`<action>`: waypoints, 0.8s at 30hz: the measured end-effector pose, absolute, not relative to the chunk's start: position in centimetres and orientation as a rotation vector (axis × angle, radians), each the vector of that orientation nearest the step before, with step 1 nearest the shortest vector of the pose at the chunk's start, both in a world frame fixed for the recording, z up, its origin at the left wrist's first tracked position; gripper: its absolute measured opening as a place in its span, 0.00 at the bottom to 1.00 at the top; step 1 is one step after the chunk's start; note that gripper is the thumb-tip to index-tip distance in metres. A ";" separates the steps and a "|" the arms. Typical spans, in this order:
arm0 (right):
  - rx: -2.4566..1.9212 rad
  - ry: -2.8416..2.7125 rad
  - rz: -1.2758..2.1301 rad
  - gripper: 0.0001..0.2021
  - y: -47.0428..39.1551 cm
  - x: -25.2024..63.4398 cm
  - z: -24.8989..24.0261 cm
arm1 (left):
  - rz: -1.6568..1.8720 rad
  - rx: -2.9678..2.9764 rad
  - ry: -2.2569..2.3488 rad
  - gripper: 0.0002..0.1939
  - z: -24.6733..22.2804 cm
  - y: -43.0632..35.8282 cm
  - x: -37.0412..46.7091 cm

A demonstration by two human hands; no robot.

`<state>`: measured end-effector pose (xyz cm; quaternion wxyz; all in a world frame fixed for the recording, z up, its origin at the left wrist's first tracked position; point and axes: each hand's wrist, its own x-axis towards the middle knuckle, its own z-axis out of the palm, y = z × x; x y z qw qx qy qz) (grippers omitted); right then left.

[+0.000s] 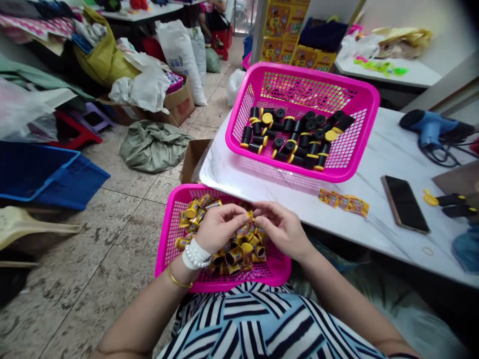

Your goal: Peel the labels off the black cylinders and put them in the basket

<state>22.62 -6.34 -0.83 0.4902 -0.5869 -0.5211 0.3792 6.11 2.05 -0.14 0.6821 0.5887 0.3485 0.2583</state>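
Note:
My left hand (pixel 220 227) and my right hand (pixel 282 227) meet over the lower pink basket (pixel 162 249). Fingertips of both are pinched on a small yellow printed sleeve (pixel 250 215), partly hidden by the fingers. Beneath them, the basket holds many small yellow-labelled cylinders (pixel 234 255), some with yellow caps. On the table edge to the right lie several flat yellow printed sleeves (pixel 344 202). A second pink basket (pixel 299 172) stands on the table with black cylinders (pixel 313 147) that have yellow caps.
On the marble-patterned table (pixel 377 239) are a phone (pixel 405 203), a blue heat gun (pixel 430 127) and a few loose black cylinders (pixel 451 200). Blue crate (pixel 56 174), grey-green cloth sack (pixel 153 144) and white sacks (pixel 179 55) occupy the floor at left.

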 end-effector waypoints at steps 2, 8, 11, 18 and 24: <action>-1.376 -1.140 1.205 0.12 -6.1 22.4 -0.8 | 0.594 1.343 0.769 0.12 0.0 2.1 6.3; -1.374 -0.868 0.970 0.17 -5.7 21.5 -1.3 | 0.908 1.275 0.998 0.13 0.6 1.5 6.2; -1.338 -0.866 0.997 0.16 -5.6 21.3 -1.5 | 0.843 1.248 0.990 0.14 0.1 1.0 6.1; -1.239 -0.729 1.258 0.16 -5.3 21.4 -2.2 | 0.701 1.241 0.911 0.10 -1.4 0.7 6.2; -1.370 -0.776 1.163 0.18 -5.5 21.2 -3.3 | 0.808 1.241 1.001 0.10 -1.3 0.4 6.0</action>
